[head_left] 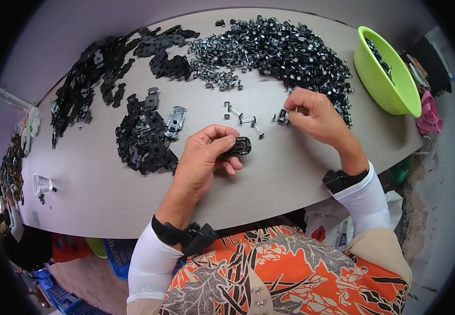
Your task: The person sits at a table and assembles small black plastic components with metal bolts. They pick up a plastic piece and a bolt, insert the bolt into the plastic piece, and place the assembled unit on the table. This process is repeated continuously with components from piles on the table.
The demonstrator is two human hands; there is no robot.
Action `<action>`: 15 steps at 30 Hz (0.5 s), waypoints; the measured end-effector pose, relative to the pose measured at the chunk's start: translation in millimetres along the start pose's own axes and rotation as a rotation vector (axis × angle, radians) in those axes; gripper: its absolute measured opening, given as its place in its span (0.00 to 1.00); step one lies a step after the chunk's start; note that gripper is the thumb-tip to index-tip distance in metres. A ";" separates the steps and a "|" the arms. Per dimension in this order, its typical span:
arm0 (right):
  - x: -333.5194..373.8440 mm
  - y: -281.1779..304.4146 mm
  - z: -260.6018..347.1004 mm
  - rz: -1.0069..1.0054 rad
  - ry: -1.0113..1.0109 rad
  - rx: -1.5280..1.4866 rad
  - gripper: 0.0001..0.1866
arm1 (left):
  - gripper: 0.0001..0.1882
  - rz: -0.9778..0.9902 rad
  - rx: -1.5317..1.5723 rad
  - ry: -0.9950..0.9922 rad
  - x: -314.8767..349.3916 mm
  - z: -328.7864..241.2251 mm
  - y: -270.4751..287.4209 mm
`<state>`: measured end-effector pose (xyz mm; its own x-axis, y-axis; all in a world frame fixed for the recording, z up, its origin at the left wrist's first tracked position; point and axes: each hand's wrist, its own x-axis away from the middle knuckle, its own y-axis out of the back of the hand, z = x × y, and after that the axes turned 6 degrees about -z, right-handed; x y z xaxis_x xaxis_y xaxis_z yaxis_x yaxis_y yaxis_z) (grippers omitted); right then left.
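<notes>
My left hand (202,152) is closed around a black toy car base (241,147), with the thumb pressed on top. To its right, my right hand (315,116) pinches a small black part with wheels (281,116) just above the table; its exact kind is partly hidden by the fingers. Between the hands, a little farther off, lie a few loose wheel axles (247,121), each a metal rod with dark wheels at its ends. Left of my left hand, a grey toy car base (175,122) rests at the edge of a pile of black car bases (141,139).
A big heap of wheel axles (274,47) covers the far middle. More dark car bases (88,73) spread at the far left. A green basin (390,94) with dark parts stands at the right edge. A clear plastic cup (43,184) is near the left edge. Another person's arm (15,220) shows far left.
</notes>
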<state>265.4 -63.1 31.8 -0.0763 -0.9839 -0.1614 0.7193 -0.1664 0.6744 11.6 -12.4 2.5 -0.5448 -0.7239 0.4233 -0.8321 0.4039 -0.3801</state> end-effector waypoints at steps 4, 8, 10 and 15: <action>-2.1 -8.4 2.8 -0.067 0.145 0.034 0.07 | 0.09 0.010 -0.011 0.009 0.8 -1.2 -0.9; -4.8 -11.3 -6.9 0.007 0.152 0.192 0.07 | 0.09 0.032 -0.005 0.021 0.0 -1.8 -0.2; -5.3 -12.0 -7.4 0.032 0.184 0.234 0.06 | 0.09 0.035 0.000 0.032 0.7 -2.6 -0.2; 11.8 -8.3 0.6 0.054 0.392 0.213 0.06 | 0.12 0.034 -0.016 0.040 1.9 -2.4 -1.7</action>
<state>258.0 -73.3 24.7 0.2546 -0.8996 -0.3547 0.5533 -0.1653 0.8164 11.8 -13.1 5.9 -0.5758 -0.6871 0.4431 -0.8147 0.4366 -0.3818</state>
